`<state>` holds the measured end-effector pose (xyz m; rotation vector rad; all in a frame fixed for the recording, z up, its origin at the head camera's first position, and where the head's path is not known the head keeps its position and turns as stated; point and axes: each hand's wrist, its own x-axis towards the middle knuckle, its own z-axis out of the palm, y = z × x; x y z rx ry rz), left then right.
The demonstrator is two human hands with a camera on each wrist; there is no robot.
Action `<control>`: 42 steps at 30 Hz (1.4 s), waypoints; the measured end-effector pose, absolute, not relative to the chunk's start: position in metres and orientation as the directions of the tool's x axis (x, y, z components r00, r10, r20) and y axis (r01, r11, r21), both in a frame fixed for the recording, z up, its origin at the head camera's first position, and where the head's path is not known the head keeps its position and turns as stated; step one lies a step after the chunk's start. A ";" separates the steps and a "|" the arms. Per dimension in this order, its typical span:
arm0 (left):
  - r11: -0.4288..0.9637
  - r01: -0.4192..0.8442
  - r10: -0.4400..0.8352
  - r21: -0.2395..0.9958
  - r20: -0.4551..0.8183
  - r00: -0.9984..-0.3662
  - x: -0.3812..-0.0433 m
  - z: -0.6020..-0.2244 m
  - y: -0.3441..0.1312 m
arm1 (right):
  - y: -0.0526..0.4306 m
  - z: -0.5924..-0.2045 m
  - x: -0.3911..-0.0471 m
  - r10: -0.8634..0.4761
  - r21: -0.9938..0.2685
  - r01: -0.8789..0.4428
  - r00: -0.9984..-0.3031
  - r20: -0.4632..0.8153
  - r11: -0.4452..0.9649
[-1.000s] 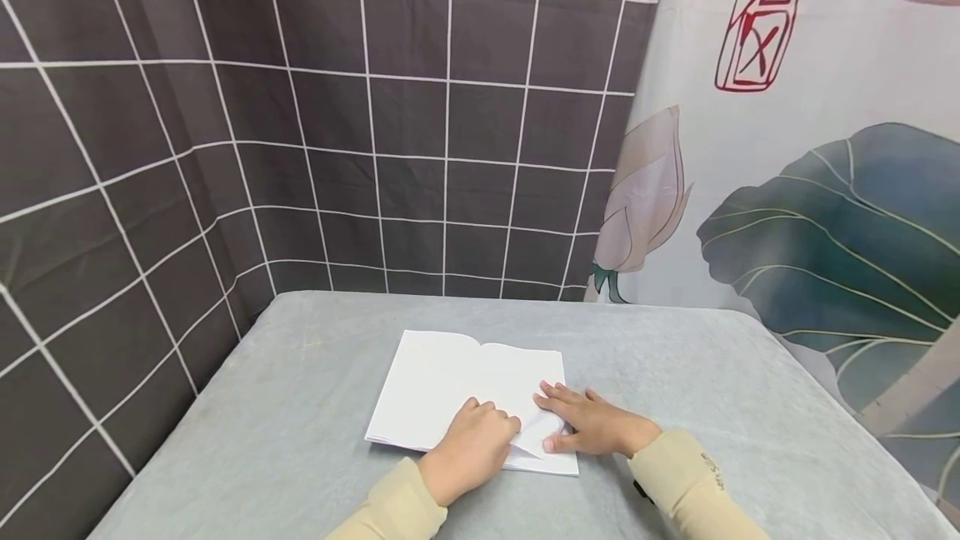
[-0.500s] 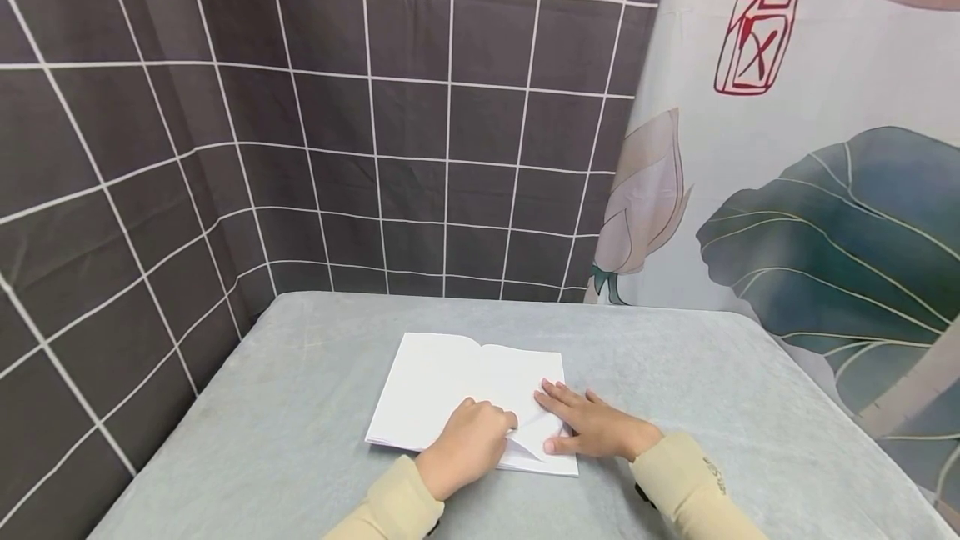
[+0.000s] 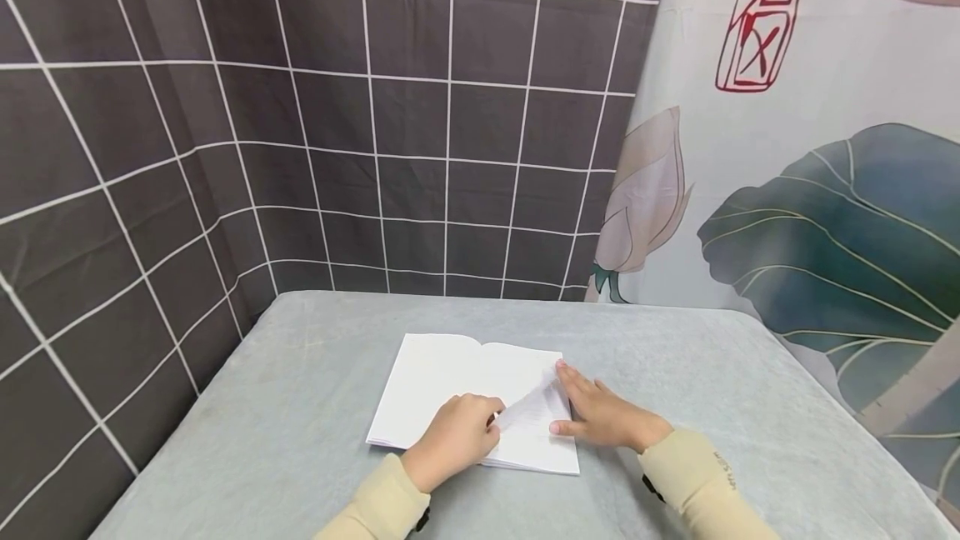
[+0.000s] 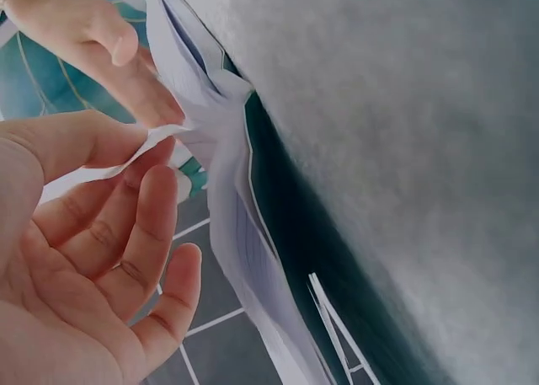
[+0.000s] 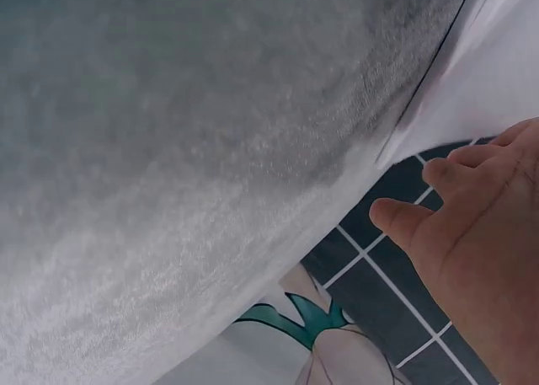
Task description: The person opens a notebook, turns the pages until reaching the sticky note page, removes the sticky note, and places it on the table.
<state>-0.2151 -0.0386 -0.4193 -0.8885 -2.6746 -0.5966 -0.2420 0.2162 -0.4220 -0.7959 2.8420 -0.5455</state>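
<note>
Lying open on the grey desk (image 3: 315, 373) before a gridded curtain (image 3: 408, 127), the white book (image 3: 438, 373) is partly covered by the left hand (image 3: 456, 430), thumb and fingers pinching a lifted page (image 3: 534, 408), while the right hand (image 3: 609, 419) extends, straight-fingered, over its right edge.

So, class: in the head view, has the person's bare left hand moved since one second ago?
Yes: the bare left hand has shifted slightly left, toward the left edge of the open white paper book, which has stayed put.
</note>
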 end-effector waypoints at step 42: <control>0.388 0.077 -0.028 0.918 0.096 -0.995 -0.261 -0.406 -0.131 | 0.214 -0.422 -0.238 -0.580 -0.416 -0.488 -0.805 -0.124 0.767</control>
